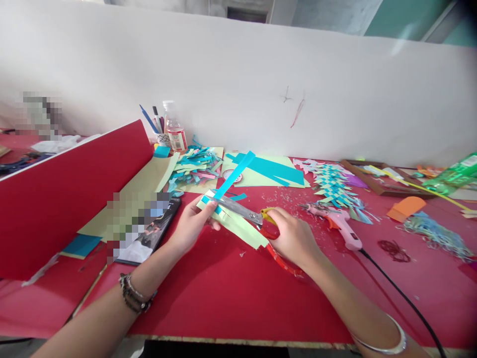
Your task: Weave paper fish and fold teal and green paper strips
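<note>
Paper strips are pinched in my left hand (196, 219): a blue strip (236, 174) slants up to the right, and pale green strips (244, 229) run down to the right. My right hand (292, 233) grips a pair of scissors (242, 210) with yellow and red handles. The scissor blades reach left across the strips, right beside my left fingertips, where the blue and green paper cross. Whether the blades are fully closed on the paper is hard to make out. Beyond my hands lie pale green sheets with wide blue paper (279, 169) on top.
Left of my left hand stand a phone (164, 228) and a red upright board (74, 199). Behind are a paper-scrap pile (197, 166), a bottle (174, 129) and a pen cup (162, 139). At right lie a pink glue gun (341, 223) with a black cord, woven strips (330, 184) and threads (437, 233).
</note>
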Motion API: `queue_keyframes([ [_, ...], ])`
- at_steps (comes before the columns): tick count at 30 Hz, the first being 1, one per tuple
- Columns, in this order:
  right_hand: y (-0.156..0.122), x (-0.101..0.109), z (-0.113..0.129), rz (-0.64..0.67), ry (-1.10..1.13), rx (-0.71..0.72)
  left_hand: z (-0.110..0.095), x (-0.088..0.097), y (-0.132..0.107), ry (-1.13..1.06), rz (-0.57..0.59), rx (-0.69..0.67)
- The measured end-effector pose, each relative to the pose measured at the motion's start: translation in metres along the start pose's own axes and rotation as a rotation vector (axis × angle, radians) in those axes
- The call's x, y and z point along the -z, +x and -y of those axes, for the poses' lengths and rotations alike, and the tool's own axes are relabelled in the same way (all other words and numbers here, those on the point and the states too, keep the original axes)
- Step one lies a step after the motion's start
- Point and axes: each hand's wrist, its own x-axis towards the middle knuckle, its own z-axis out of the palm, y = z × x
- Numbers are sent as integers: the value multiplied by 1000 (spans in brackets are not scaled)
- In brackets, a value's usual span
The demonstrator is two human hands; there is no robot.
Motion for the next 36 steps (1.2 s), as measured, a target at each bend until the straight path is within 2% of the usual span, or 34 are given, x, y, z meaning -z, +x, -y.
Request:
queue_keyframes([
  [13, -1, 1, 2, 26, -34, 2, 0, -1, -2, 23, 44, 29],
  [23, 0, 4, 2, 96, 6, -24, 2, 1, -1, 38, 99, 12],
  [30, 0, 3, 1, 88, 17, -27, 2, 2, 0, 92, 92, 15],
  [36, 1, 6, 4, 136, 26, -71, 7, 5, 3, 131, 78, -10],
])
